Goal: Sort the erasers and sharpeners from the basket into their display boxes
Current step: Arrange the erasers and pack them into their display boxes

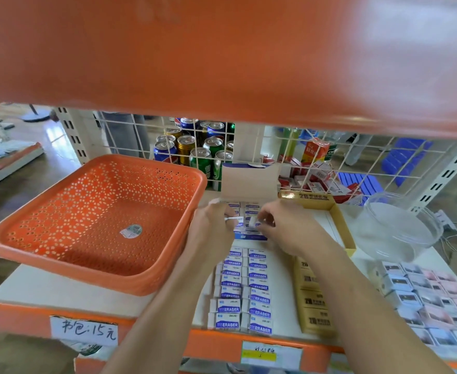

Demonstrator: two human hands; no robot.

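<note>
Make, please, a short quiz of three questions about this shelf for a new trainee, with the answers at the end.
1. True or false: the orange basket is full of erasers.
2. Where do the left hand and the right hand work? A: inside the basket. B: over the open eraser box at the back of the shelf. C: at the drink cans.
3. Fill in: the erasers at the shelf's front lie in ___ columns.
Key: 1 false, only a sticker shows in it. 2 B. 3 two.
</note>
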